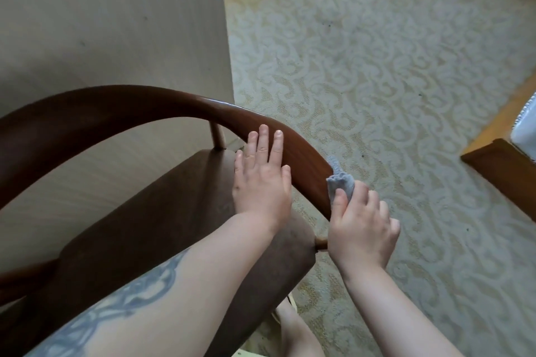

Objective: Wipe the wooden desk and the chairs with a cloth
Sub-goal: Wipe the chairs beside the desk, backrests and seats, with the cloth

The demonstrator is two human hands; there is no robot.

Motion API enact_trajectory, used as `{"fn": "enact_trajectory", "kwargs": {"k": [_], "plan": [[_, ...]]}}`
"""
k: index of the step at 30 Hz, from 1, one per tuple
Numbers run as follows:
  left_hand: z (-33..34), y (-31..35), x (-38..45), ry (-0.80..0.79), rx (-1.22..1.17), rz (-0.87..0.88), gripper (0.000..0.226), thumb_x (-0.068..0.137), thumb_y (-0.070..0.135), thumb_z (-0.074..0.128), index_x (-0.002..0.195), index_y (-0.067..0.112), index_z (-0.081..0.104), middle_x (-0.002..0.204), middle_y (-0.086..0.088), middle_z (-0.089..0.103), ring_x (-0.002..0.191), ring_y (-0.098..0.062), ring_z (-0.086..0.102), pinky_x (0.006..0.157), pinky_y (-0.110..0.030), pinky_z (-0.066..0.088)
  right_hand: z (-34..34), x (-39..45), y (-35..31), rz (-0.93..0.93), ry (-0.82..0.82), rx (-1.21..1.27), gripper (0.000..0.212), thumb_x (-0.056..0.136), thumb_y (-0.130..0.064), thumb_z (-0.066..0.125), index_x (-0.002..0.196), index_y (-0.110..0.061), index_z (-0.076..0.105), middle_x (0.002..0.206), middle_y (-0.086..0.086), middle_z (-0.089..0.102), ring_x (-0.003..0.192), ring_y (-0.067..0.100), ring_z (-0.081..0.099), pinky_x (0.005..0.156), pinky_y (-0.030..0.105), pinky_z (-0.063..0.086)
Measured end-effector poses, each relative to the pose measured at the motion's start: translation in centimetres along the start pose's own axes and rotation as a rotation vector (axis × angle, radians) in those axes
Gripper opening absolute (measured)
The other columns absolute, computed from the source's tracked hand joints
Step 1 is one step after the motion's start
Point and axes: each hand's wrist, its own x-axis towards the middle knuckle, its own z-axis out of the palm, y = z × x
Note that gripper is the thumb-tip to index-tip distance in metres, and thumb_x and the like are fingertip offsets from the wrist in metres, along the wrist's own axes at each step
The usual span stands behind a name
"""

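Cloth [342, 182]: small, grey, bunched, pressed to outer end of chair's curved glossy brown armrest [290, 136] | right hand [362, 229] pinches cloth | left hand [261, 180] flat on armrest, fingers straight | brown seat cushion [162, 211] below | patterned beige carpet [377, 66] around.

- my left forearm [139, 304] is bare, with a blue-grey chain-link tattoo along it.
- my right forearm [391, 316] is bare too, no sleeve.
- short, unpainted nails on my left hand [261, 182].
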Motion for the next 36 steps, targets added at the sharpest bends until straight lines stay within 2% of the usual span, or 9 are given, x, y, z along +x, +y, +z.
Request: {"fn": "enact_trajectory", "kwargs": {"k": [4, 11, 18, 22, 25, 28, 32, 34, 36], "plan": [[-1.7, -2.4, 1.2, 0.017, 0.089, 0.064, 0.058, 0.103, 0.036, 0.024, 0.154, 0.029, -0.004, 0.162, 0.005, -0.011, 0.148, -0.016, -0.014, 0.117, -0.038, -0.010, 0.0, 4.2, -6.1, -0.094, -0.067, 0.016, 0.041, 0.101, -0.041, 0.024, 0.118, -0.012, 0.048, 0.116, 0.010, 0.058, 0.107, 0.032, 0.052, 0.084, 0.043, 0.035], [-7.8, -12.5, 5.5, 0.251, 0.161, -0.223, 0.056, 0.102, 0.035, 0.029, 0.155, 0.025, 0.013, 0.163, 0.000, 0.002, 0.149, -0.018, -0.004, 0.118, -0.041, -0.006, 0.6, 7.9, -19.0, -0.431, -0.065, 0.060, 0.038, 0.103, -0.040, 0.022, 0.120, -0.017, 0.048, 0.120, 0.009, 0.055, 0.111, 0.031, 0.046, 0.090, 0.045, 0.029], [-10.2, -20.9, 1.5, 0.446, 0.218, -0.479, 0.059, 0.099, 0.034, 0.035, 0.154, 0.028, 0.013, 0.162, 0.002, 0.012, 0.149, -0.018, 0.004, 0.119, -0.050, 0.005, 0.5, 6.2, -30.7, -1.180, -0.026, 0.080, 0.046, 0.099, -0.044, 0.037, 0.137, -0.018, 0.042, 0.120, 0.006, 0.056, 0.104, 0.031, 0.053, 0.083, 0.044, 0.040], [-10.9, -23.7, -1.5, 0.512, 0.125, -0.574, 0.055, 0.100, 0.030, 0.036, 0.153, 0.027, 0.020, 0.161, 0.000, 0.017, 0.149, -0.019, 0.008, 0.119, -0.045, 0.004, -0.8, 11.1, -29.7, -0.956, -0.441, 0.195, 0.040, 0.093, -0.041, 0.027, 0.117, -0.018, 0.050, 0.108, 0.009, 0.060, 0.097, 0.036, 0.057, 0.080, 0.046, 0.048], [-11.0, -25.8, -4.1, 0.589, 0.091, -0.710, 0.050, 0.101, 0.030, 0.036, 0.150, 0.026, 0.028, 0.157, -0.003, 0.027, 0.147, -0.022, 0.016, 0.119, -0.047, 0.007, -1.8, 9.6, -30.1, -0.622, -0.424, 0.154, 0.044, 0.089, -0.041, 0.021, 0.095, -0.016, 0.056, 0.101, 0.011, 0.064, 0.089, 0.033, 0.054, 0.080, 0.040, 0.040], [-11.0, -27.8, -6.4, 0.676, 0.031, -0.859, 0.043, 0.101, 0.027, 0.038, 0.143, 0.019, 0.040, 0.147, -0.008, 0.043, 0.138, -0.029, 0.033, 0.116, -0.051, 0.018, -0.9, 3.8, -35.9, -0.831, -0.098, 0.102, 0.044, 0.100, -0.037, 0.021, 0.104, -0.022, 0.062, 0.103, 0.005, 0.065, 0.092, 0.028, 0.051, 0.078, 0.039, 0.027], [-11.3, -28.4, -8.6, 0.678, 0.010, -0.931, 0.041, 0.102, 0.029, 0.032, 0.137, 0.015, 0.046, 0.134, -0.009, 0.053, 0.126, -0.030, 0.045, 0.109, -0.049, 0.032, -1.5, -1.9, -40.1, -1.366, -0.033, 0.150, 0.046, 0.103, -0.048, 0.018, 0.110, -0.024, 0.057, 0.104, -0.001, 0.063, 0.099, 0.026, 0.054, 0.082, 0.039, 0.030], [-11.3, -28.4, -10.3, 0.681, -0.009, -0.927, 0.042, 0.101, 0.030, 0.030, 0.135, 0.014, 0.048, 0.129, -0.009, 0.056, 0.120, -0.030, 0.050, 0.103, -0.047, 0.037, -1.4, 0.1, -39.7, -1.421, -0.036, 0.105, 0.043, 0.103, -0.047, 0.021, 0.111, -0.022, 0.055, 0.099, 0.002, 0.063, 0.089, 0.027, 0.056, 0.074, 0.037, 0.034], [-10.8, -28.8, -12.7, 0.655, 0.019, -0.945, 0.040, 0.102, 0.029, 0.030, 0.134, 0.013, 0.049, 0.124, -0.009, 0.060, 0.114, -0.030, 0.054, 0.098, -0.045, 0.041, -1.6, 2.5, -39.2, -1.232, -0.093, 0.062, 0.034, 0.103, -0.040, 0.029, 0.110, -0.019, 0.056, 0.091, 0.007, 0.061, 0.075, 0.028, 0.049, 0.066, 0.035, 0.033]]}}
